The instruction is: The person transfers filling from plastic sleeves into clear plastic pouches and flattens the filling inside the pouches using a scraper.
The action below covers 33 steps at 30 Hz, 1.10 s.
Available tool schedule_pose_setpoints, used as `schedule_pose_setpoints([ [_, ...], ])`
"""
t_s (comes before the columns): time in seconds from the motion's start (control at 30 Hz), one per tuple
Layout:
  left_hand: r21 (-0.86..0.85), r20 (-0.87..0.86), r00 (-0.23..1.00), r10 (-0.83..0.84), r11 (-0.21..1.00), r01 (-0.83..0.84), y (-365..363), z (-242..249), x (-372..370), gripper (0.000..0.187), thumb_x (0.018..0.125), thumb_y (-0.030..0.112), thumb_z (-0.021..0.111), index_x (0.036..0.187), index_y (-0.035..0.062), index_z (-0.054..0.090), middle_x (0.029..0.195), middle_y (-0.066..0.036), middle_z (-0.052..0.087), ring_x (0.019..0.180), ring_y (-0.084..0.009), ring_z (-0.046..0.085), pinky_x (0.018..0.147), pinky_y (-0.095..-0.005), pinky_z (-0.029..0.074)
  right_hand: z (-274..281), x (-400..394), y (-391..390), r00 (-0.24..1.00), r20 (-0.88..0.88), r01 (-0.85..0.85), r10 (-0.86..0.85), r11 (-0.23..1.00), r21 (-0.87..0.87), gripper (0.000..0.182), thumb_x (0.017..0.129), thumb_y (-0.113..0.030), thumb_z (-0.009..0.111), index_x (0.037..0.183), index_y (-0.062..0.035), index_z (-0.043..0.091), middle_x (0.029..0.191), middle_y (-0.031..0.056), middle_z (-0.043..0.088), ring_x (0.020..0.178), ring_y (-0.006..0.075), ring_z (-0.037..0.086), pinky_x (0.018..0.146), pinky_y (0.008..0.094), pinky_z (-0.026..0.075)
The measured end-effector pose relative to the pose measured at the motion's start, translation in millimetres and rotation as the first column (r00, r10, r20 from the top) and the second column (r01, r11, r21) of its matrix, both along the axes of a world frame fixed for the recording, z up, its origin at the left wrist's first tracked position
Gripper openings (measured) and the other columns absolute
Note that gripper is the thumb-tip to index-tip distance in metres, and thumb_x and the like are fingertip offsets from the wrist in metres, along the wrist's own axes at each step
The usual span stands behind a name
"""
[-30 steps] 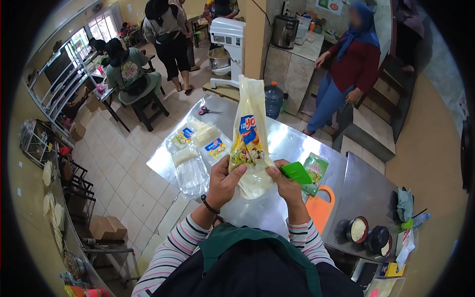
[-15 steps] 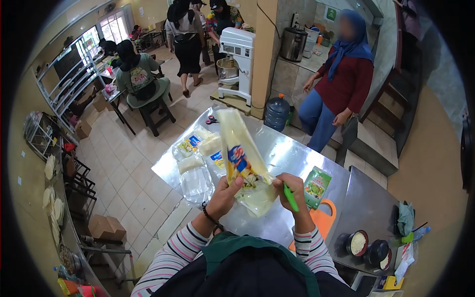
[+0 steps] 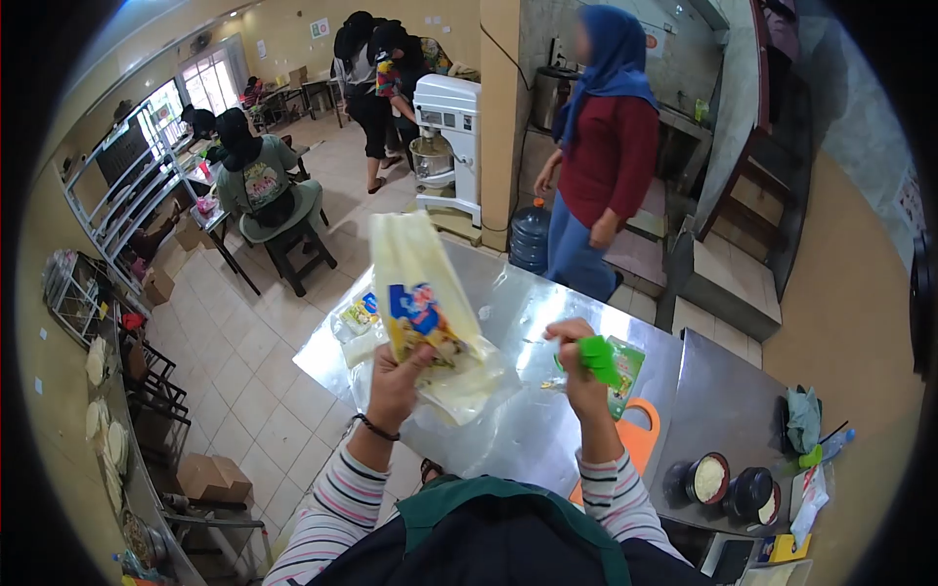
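My left hand (image 3: 396, 391) grips a clear plastic pack (image 3: 415, 264) by its lower part, thumb over the front. The pack holds pale, flat contents and carries a blue and yellow printed label. It is raised above the metal table (image 3: 479, 430), tilted slightly to the left. To the right, my right hand (image 3: 578, 376) is closed around a green-handled tool (image 3: 600, 361), apart from the pack. The tool's kind and its working end are not clear. Behind the held pack, similar packs (image 3: 357, 317) lie partly hidden on the table.
A green printed packet (image 3: 627, 376) and an orange cutting board (image 3: 640, 435) lie to the right. Bowls of white food (image 3: 708, 479) stand on the side counter. A person in a red top (image 3: 611, 146) stands beyond the table, near a water jug (image 3: 529, 234) and a stand mixer (image 3: 447, 146).
My right hand has come away from the pack with the green-handled tool. My left hand has shifted the pack leftward. The person in red has moved left, closer to the water jug.
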State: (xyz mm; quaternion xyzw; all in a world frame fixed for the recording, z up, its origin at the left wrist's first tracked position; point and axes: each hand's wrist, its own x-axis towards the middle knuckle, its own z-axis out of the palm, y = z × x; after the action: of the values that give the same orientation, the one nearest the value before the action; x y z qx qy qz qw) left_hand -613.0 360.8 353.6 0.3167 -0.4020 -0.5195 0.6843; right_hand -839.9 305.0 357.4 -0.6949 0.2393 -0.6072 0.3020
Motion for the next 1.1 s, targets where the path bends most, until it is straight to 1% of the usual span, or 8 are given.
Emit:
schedule_pose_setpoints([
  [0.07, 0.004, 0.010, 0.997, -0.081, 0.997, 0.081, -1.5, -7.3, -11.7, 0.017, 0.081, 0.011, 0.061, 0.093, -0.0005, 0.063, 0.090, -0.007, 0.065, 0.079, -0.0123, 0.061, 0.072, -0.0256, 0.048, 16.0, 13.3, -1.7, 0.974, -0.224, -0.071, 0.035, 0.985, -0.155, 0.013, 0.081, -0.010, 0.061, 0.092, -0.0037, 0.058, 0.079, -0.0002, 0.051, 0.063, 0.0060, 0.042, 0.058, 0.0169, 0.034],
  [0.13, 0.003, -0.027, 0.990, -0.140, 0.990, 0.140, -0.4, -3.6, -13.7, 0.016, 0.081, 0.010, 0.061, 0.093, -0.0006, 0.063, 0.089, -0.007, 0.065, 0.078, -0.0122, 0.060, 0.072, -0.0257, 0.048, 15.5, 22.3, 9.4, 0.935, -0.031, -0.307, 0.352, 0.852, 0.424, 0.015, 0.077, -0.004, 0.064, 0.090, -0.0021, 0.057, 0.081, 0.0021, 0.053, 0.067, 0.0068, 0.045, 0.060, 0.0169, 0.035],
  [0.27, -0.049, -0.114, 0.988, -0.104, 0.994, 0.099, 5.0, 1.0, -18.4, 0.016, 0.081, 0.009, 0.060, 0.093, -0.0010, 0.063, 0.089, -0.007, 0.064, 0.078, -0.0120, 0.060, 0.072, -0.0256, 0.048, 10.6, 24.8, 15.1, 0.880, 0.157, -0.468, 0.448, 0.762, 0.447, 0.013, 0.078, -0.003, 0.062, 0.090, -0.0009, 0.056, 0.080, 0.0056, 0.057, 0.067, 0.0071, 0.049, 0.059, 0.0190, 0.039],
  [0.33, -0.021, -0.093, 0.993, -0.068, 0.998, 0.066, 5.2, 6.6, -16.7, 0.017, 0.081, 0.010, 0.060, 0.094, -0.0013, 0.063, 0.089, -0.007, 0.064, 0.078, -0.0121, 0.060, 0.072, -0.0255, 0.048, -2.5, 26.9, 13.9, 0.959, -0.266, -0.077, 0.099, 0.993, 0.093, 0.013, 0.078, -0.003, 0.062, 0.089, -0.0012, 0.055, 0.076, 0.0083, 0.059, 0.066, 0.0075, 0.053, 0.057, 0.0210, 0.041],
  [0.47, -0.002, 0.043, 0.988, -0.147, 0.989, 0.147, -0.3, 5.8, -14.9, 0.018, 0.082, 0.011, 0.060, 0.094, -0.0022, 0.062, 0.090, -0.007, 0.064, 0.077, -0.0125, 0.060, 0.070, -0.0253, 0.048, -4.0, 34.2, 12.3, 0.938, -0.346, 0.000, 0.031, 0.996, 0.090, 0.005, 0.080, -0.004, 0.057, 0.084, -0.0022, 0.054, 0.068, 0.0077, 0.057, 0.060, 0.0100, 0.053, 0.055, 0.0252, 0.042],
  [0.6, -0.042, 0.059, 0.996, -0.064, 0.997, 0.066, -0.9, 12.7, -23.4, 0.018, 0.082, 0.011, 0.060, 0.094, -0.0024, 0.061, 0.089, -0.007, 0.064, 0.076, -0.0123, 0.060, 0.070, -0.0251, 0.048, -6.3, 29.7, 13.4, 0.977, -0.209, 0.007, 0.032, 0.983, 0.182, 0.013, 0.072, 0.002, 0.056, 0.084, -0.0009, 0.051, 0.067, 0.0097, 0.056, 0.058, 0.0176, 0.056, 0.056, 0.0273, 0.043],
  [0.9, -0.155, -0.057, 0.979, 0.197, 0.967, -0.204, -2.5, 3.2, -31.6, 0.025, 0.082, 0.014, 0.061, 0.100, -0.0025, 0.058, 0.092, -0.007, 0.064, 0.078, -0.0121, 0.060, 0.072, -0.0255, 0.048, -28.6, 36.7, 13.9, 0.989, 0.142, -0.083, 0.047, 0.962, 0.259, 0.009, 0.085, -0.010, 0.049, 0.080, -0.0033, 0.051, 0.065, -0.0009, 0.044, 0.058, 0.0060, 0.040, 0.053, 0.0225, 0.035],
  [1.1, -0.033, -0.278, 0.959, -0.053, 0.998, 0.046, -1.8, 6.6, -22.8, 0.037, 0.088, 0.024, 0.052, 0.115, -0.0005, 0.046, 0.109, -0.008, 0.057, 0.092, -0.0138, 0.057, 0.081, -0.0270, 0.046, -24.7, 30.7, 4.5, 0.990, 0.104, -0.130, 0.094, 0.895, 0.426, 0.014, 0.087, -0.015, 0.051, 0.080, -0.0032, 0.051, 0.069, -0.0009, 0.045, 0.063, 0.0063, 0.040, 0.056, 0.0222, 0.035],
])
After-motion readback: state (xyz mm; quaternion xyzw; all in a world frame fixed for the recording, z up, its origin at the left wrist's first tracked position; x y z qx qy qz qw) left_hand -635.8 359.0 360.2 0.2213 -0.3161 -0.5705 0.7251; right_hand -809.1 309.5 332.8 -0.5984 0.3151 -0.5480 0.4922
